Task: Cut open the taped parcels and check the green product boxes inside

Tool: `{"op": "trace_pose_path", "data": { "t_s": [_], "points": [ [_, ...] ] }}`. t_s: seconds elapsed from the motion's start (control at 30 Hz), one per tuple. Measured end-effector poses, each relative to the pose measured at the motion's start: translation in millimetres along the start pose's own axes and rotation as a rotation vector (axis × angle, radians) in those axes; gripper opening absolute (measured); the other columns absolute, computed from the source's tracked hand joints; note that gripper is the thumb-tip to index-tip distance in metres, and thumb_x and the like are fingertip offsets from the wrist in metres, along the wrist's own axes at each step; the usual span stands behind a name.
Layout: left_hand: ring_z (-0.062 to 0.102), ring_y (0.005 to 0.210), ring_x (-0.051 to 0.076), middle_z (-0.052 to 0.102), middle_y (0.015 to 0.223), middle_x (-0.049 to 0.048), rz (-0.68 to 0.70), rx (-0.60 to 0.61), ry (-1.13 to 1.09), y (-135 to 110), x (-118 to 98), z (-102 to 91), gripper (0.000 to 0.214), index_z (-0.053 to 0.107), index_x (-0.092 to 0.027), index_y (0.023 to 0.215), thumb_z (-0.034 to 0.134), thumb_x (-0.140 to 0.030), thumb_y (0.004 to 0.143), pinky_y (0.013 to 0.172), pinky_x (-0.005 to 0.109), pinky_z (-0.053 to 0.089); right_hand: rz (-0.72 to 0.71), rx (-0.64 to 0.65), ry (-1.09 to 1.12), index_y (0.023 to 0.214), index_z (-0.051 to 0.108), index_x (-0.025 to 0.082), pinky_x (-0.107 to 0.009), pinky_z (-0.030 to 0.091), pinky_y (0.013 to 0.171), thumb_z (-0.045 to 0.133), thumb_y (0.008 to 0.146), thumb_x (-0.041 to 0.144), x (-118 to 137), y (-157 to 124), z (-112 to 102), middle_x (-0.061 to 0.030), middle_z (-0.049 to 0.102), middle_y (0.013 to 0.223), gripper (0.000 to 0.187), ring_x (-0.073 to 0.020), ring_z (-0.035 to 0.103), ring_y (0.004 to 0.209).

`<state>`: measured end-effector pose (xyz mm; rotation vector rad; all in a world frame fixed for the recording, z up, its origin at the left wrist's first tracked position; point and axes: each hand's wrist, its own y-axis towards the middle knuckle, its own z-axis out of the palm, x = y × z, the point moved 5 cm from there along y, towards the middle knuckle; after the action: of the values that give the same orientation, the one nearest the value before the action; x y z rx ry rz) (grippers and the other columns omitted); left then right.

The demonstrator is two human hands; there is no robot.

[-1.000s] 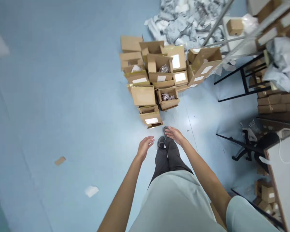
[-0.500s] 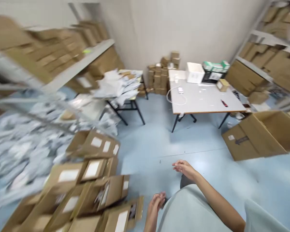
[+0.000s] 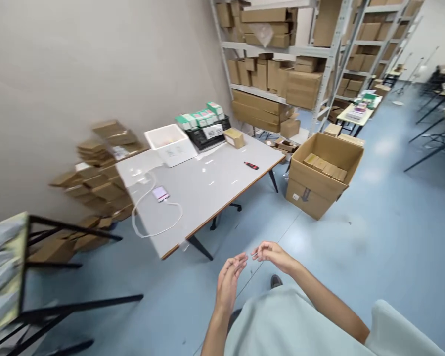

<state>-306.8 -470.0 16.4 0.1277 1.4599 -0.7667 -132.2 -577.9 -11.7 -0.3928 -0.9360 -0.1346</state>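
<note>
My left hand (image 3: 230, 278) and my right hand (image 3: 271, 254) hover close together over the blue floor, fingertips a small gap apart. Both hold nothing, and their fingers are loosely curled and apart. Nearest to them is the grey table (image 3: 211, 185) with a wooden edge. On it lie a red and black cutter-like tool (image 3: 251, 165), a phone-like device (image 3: 160, 193) on a white cable, a white box (image 3: 170, 143), a small brown carton (image 3: 233, 138) and a black crate (image 3: 206, 136) with green-and-white boxes.
A large open carton (image 3: 315, 183) with small boxes inside stands on the floor right of the table. Metal shelving (image 3: 278, 94) full of cartons rises behind. Flattened cardboard (image 3: 107, 188) is piled by the wall. A black-legged table (image 3: 22, 267) stands at left.
My view has swung right and come closer to the grey table. The carton stacks and shelf at left have gone out of view. My hands have come nearer each other.
</note>
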Motion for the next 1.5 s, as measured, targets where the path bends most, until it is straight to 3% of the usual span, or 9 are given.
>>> {"op": "trace_pose_path", "data": {
  "t_s": [0.2,0.43,0.57,0.77,0.93,1.1,1.27,1.4,1.5],
  "points": [
    [0.079,0.137,0.044,0.086,0.13,0.0152,-0.037,0.203,0.012,91.6,-24.3,98.6,0.042,0.077,-0.026,0.083,0.099,-0.061,0.075,0.128,0.058,0.059,-0.146,-0.051,0.071,0.084,0.069,0.024,-0.04,0.058,0.104,0.102,0.076,0.053,65.5,35.9,-61.9,-0.0069,0.086,0.112,0.044,-0.0244,0.081,0.107],
    [0.078,0.139,0.047,0.087,0.128,0.0159,-0.195,0.199,0.124,215.3,-29.5,117.0,0.044,0.083,-0.028,0.088,0.098,-0.065,0.068,0.13,0.062,0.058,-0.159,-0.162,0.188,0.085,0.068,0.024,-0.042,0.06,0.104,0.108,0.071,0.063,82.3,116.8,-120.0,-0.009,0.088,0.11,0.058,-0.0242,0.083,0.103],
    [0.079,0.137,0.045,0.087,0.128,0.0139,-0.256,0.222,0.199,302.9,-47.7,148.9,0.045,0.083,-0.03,0.089,0.098,-0.067,0.068,0.129,0.062,0.059,-0.123,-0.342,0.21,0.084,0.069,0.023,-0.04,0.06,0.102,0.109,0.068,0.063,114.8,161.3,-159.3,-0.0075,0.087,0.108,0.059,-0.0236,0.083,0.101],
    [0.081,0.121,0.038,0.086,0.12,0.0121,-0.293,0.46,0.368,426.5,-90.9,256.0,0.044,0.08,-0.028,0.087,0.101,-0.058,0.063,0.123,0.056,0.061,-0.195,-0.631,0.293,0.087,0.07,0.024,-0.041,0.06,0.107,0.103,0.078,0.056,177.5,185.8,-207.1,-0.0091,0.087,0.117,0.047,-0.0239,0.083,0.107],
    [0.077,0.1,0.03,0.08,0.1,0.0083,-0.289,0.647,0.524,500.5,-93.9,357.2,0.044,0.079,-0.027,0.089,0.096,-0.065,0.074,0.111,0.049,0.065,-0.203,-0.891,0.371,0.088,0.072,0.025,-0.044,0.06,0.111,0.1,0.08,0.043,195.2,168.9,-260.9,-0.0086,0.087,0.118,0.034,-0.0256,0.082,0.109],
    [0.078,0.103,0.029,0.079,0.101,0.0099,-0.242,0.748,0.577,537.6,-64.7,453.2,0.048,0.072,-0.026,0.082,0.085,-0.071,0.088,0.11,0.049,0.065,-0.199,-1.086,0.36,0.092,0.07,0.027,-0.045,0.06,0.114,0.095,0.085,0.048,211.6,155.1,-341.2,-0.01,0.086,0.122,0.034,-0.0272,0.081,0.115],
    [0.082,0.104,0.028,0.084,0.108,0.0116,-0.245,0.674,0.627,557.2,-15.7,527.9,0.042,0.079,-0.023,0.104,0.074,-0.064,0.095,0.106,0.046,0.066,-0.172,-1.144,0.179,0.097,0.066,0.027,-0.043,0.06,0.112,0.08,0.093,0.046,236.2,153.0,-451.5,-0.01,0.085,0.122,0.024,-0.0266,0.08,0.117],
    [0.083,0.109,0.028,0.088,0.112,0.0117,-0.051,0.649,0.88,576.5,23.8,580.2,0.035,0.08,-0.021,0.114,0.062,-0.049,0.103,0.108,0.044,0.064,0.068,-1.275,-0.387,0.094,0.063,0.027,-0.042,0.056,0.108,0.066,0.1,0.034,247.2,148.9,-559.4,-0.0105,0.081,0.112,0.009,-0.0285,0.076,0.113],
    [0.081,0.118,0.029,0.088,0.121,0.0131,0.14,0.715,1.273,593.0,54.1,618.7,0.033,0.081,-0.022,0.115,0.052,-0.036,0.11,0.112,0.041,0.059,0.351,-1.186,-0.675,0.097,0.065,0.026,-0.037,0.051,0.095,0.063,0.107,0.03,238.1,156.0,-628.8,-0.0108,0.081,0.109,0.011,-0.0285,0.074,0.106]
  ]
}}
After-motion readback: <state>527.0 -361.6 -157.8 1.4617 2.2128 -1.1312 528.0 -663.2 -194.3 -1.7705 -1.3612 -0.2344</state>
